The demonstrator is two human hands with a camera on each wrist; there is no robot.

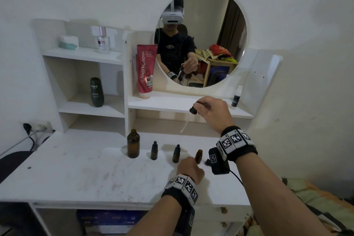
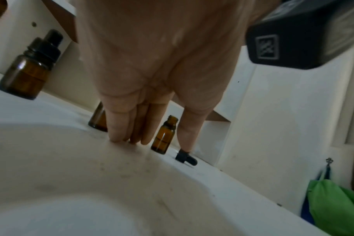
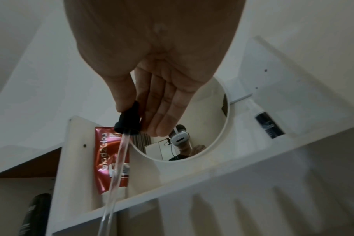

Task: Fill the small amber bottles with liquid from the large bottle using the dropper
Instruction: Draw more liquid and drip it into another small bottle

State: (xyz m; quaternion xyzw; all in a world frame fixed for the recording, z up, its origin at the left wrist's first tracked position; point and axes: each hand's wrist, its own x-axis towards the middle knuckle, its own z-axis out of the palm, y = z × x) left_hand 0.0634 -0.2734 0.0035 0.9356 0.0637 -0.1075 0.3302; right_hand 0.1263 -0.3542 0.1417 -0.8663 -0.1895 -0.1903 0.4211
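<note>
The large amber bottle (image 1: 133,146) stands uncapped on the white desk (image 1: 86,174). To its right stand two small amber bottles with black dropper caps (image 1: 154,150) (image 1: 176,153), then an uncapped small bottle (image 1: 198,156) with its black cap (image 2: 186,157) lying beside it. My right hand (image 1: 203,109) is raised above the row and pinches the black bulb of the dropper (image 3: 129,121); its glass tube (image 3: 115,175) slants down to the left. My left hand (image 1: 188,165) rests on the desk just before the uncapped bottle (image 2: 164,135), straight fingers (image 2: 119,127) touching the surface.
A white shelf unit with a round mirror (image 1: 201,38) rises behind the desk. It holds a red tube (image 1: 146,71), a dark bottle (image 1: 97,92), a small spray bottle (image 1: 236,97) and jars on top. A wall socket with a cable (image 1: 36,127) sits at the left.
</note>
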